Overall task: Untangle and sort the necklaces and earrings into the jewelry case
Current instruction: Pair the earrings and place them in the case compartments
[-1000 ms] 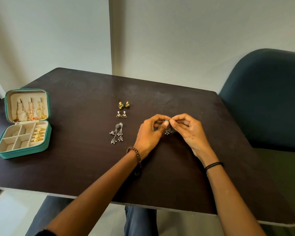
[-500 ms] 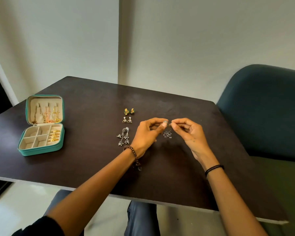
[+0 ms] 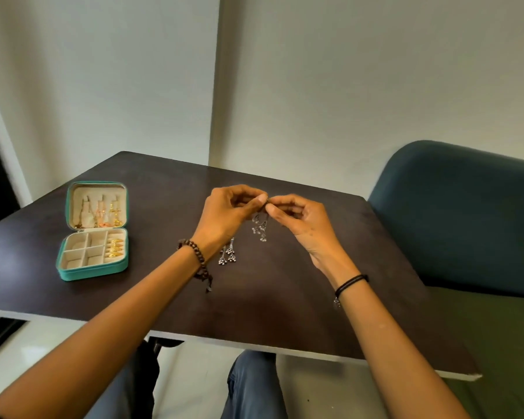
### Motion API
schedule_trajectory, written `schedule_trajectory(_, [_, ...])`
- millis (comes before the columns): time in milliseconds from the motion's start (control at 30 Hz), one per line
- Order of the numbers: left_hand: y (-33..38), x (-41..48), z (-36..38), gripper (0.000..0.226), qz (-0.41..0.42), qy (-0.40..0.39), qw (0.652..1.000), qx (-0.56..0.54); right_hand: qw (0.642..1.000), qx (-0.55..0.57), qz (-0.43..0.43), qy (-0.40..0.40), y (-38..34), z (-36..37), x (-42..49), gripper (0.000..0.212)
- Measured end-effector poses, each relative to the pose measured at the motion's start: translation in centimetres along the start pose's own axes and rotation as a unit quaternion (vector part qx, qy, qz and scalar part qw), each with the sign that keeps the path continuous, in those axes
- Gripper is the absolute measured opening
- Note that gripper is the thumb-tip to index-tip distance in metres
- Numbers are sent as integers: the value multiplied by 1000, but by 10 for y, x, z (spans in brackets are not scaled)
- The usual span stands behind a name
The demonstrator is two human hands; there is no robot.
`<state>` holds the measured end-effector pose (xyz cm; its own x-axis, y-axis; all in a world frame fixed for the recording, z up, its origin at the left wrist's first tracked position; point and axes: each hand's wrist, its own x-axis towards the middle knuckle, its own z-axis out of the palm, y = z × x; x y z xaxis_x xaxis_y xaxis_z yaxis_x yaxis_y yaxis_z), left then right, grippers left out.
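Case [image 3: 91, 275]: teal, open, on the table [image 3: 285, 313] to the person's left, well apart from both hands. The lid [image 3: 70, 204] stands tilted back and the base lies flat.

Lid contents: necklaces [image 3: 103, 213] hang against the pale lining. I count three, in gold and pinkish tones, though the chains are too fine to separate with certainty.

Base contents: gold pieces [image 3: 115, 247] lie stacked in the right-hand slot, about four. They are too small to tell what kind. To their left is a grid of small pale-lined square compartments, four plainly seen.

Hands: the left hand [image 3: 227, 213] and right hand [image 3: 297, 219] are raised over mid-table, fingertips meeting. Each pinches, thumb against forefinger, the top of a silver earring [image 3: 259, 229], with the other fingers curled. Its small bells dangle below the fingertips, off the tabletop. Cannot tell whether it is one earring or a tangled pair.

On the table: silver dangles [image 3: 228, 256] lie just beyond the left wrist, partly hidden by it. Two strands show.

Other counts:
- One bead bracelet [image 3: 194, 252], on the left wrist.
- One black band [image 3: 350, 282], on the right wrist.
- One dark teal chair [image 3: 466, 222], at the table's right side.
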<state>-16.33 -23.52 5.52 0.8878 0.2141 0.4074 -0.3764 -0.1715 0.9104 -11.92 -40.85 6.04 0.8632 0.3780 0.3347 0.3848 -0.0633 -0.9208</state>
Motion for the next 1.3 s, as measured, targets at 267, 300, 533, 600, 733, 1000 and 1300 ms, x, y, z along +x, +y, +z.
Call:
schedule_trajectory(267, [18,-10,-67,22,-14,49,998,33,999,21,-3,-45,-25,54,16,19])
schedule_trajectory(300, [20,-11,-75,23,-15,55,997,43,998,24,-2,-51,-26,63,19,19])
schedule_trajectory(533, [20,-15,-129,17,-27,75,993,85,995,60,-6,-77,-32,119,35,16])
schedule_trajectory(600, [23,-17,-139,16,-32,79,992,91,995,63,-9,-81,-36,132,38,16])
schedule_trajectory(733, [24,-20,-160,14,-42,89,991,88,994,57,-15,-91,-40,153,43,18])
schedule_trajectory(1000, [26,-29,-186,27,-58,81,995,-3,992,49,-22,-114,-46,166,44,21])
schedule_trajectory(1300, [22,-35,-182,25,-61,91,993,-36,993,33,-21,-114,-50,166,40,18])
